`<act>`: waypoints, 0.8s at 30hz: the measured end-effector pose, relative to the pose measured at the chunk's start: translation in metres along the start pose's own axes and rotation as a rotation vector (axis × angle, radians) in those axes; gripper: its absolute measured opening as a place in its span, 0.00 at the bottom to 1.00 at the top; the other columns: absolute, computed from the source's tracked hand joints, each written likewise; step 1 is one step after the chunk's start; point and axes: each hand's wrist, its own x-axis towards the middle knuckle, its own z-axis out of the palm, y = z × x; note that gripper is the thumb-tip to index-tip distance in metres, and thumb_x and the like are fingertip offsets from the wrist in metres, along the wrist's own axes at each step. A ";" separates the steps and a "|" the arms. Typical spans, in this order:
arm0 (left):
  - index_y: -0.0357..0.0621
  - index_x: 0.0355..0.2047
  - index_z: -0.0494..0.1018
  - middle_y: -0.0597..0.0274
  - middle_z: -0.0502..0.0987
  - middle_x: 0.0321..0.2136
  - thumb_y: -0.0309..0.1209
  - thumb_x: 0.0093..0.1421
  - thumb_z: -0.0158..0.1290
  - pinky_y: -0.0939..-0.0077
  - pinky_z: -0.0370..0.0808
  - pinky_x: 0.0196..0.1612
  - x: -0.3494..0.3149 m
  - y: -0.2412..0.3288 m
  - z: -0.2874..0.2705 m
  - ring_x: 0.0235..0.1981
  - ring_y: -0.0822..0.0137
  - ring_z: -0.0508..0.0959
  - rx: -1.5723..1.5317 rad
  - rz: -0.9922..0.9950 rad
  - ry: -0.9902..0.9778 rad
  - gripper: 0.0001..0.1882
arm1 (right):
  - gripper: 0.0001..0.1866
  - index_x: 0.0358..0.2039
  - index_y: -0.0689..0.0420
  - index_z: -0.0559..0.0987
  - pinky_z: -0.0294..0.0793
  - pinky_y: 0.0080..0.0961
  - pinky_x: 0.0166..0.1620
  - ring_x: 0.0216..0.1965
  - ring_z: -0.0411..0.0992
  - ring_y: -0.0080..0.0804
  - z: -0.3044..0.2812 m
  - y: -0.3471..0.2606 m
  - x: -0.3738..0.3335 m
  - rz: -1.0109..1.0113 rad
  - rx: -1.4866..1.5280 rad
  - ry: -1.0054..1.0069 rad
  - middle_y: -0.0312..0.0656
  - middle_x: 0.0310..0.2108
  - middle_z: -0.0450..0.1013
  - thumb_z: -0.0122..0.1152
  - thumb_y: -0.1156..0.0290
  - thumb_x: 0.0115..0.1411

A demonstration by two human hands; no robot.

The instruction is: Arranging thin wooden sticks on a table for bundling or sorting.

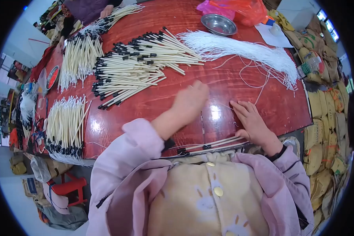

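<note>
Blurred by motion, my left hand [190,100] is raised over the middle of the red table with its fingers curled together. A thin white string [225,106] runs from beside it toward the fingertips of my right hand [252,121]. That right hand rests on the tabletop, fingers stretched out, its thumb close to a few cream rods [220,144] with black ends at the near edge. Beyond my left hand spreads a loose pile of cream rods with black ends [133,65]. A long bundle of white strings [244,51] lies at the far right.
Bundles of strung rods [67,124] stand at the left, others [82,59] behind them. A metal bowl [219,24] and pink and red plastic bags [240,10] sit at the back. Another person's hand [106,11] is at the far left. Sacks [322,133] are stacked rightward; a red stool [71,188] stands lower left.
</note>
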 end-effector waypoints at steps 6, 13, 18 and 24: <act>0.42 0.38 0.72 0.50 0.73 0.42 0.29 0.57 0.61 0.55 0.75 0.45 -0.007 -0.042 -0.002 0.50 0.50 0.73 0.033 0.087 0.222 0.11 | 0.59 0.63 0.74 0.66 0.54 0.49 0.69 0.66 0.57 0.55 -0.006 0.003 0.013 -0.016 0.030 -0.037 0.51 0.71 0.58 0.34 0.23 0.60; 0.41 0.37 0.74 0.50 0.78 0.32 0.29 0.57 0.61 0.53 0.76 0.39 -0.021 -0.050 -0.009 0.38 0.49 0.79 -0.004 -0.098 0.199 0.10 | 0.60 0.66 0.72 0.64 0.54 0.48 0.70 0.67 0.56 0.55 -0.004 0.004 0.017 -0.018 0.042 -0.060 0.50 0.71 0.57 0.33 0.22 0.59; 0.39 0.30 0.75 0.52 0.76 0.19 0.27 0.59 0.60 0.59 0.75 0.30 -0.080 -0.084 -0.020 0.23 0.52 0.79 -0.079 -0.242 0.232 0.05 | 0.61 0.67 0.72 0.63 0.53 0.48 0.70 0.69 0.55 0.55 -0.005 0.006 0.012 -0.020 0.015 -0.062 0.51 0.72 0.57 0.32 0.22 0.59; 0.37 0.27 0.75 0.58 0.75 0.17 0.26 0.59 0.60 0.69 0.72 0.25 -0.117 -0.081 -0.034 0.19 0.65 0.76 -0.303 -0.377 0.166 0.06 | 0.60 0.68 0.69 0.63 0.52 0.49 0.71 0.70 0.54 0.56 -0.002 0.009 0.020 0.002 0.011 -0.055 0.52 0.72 0.56 0.31 0.21 0.59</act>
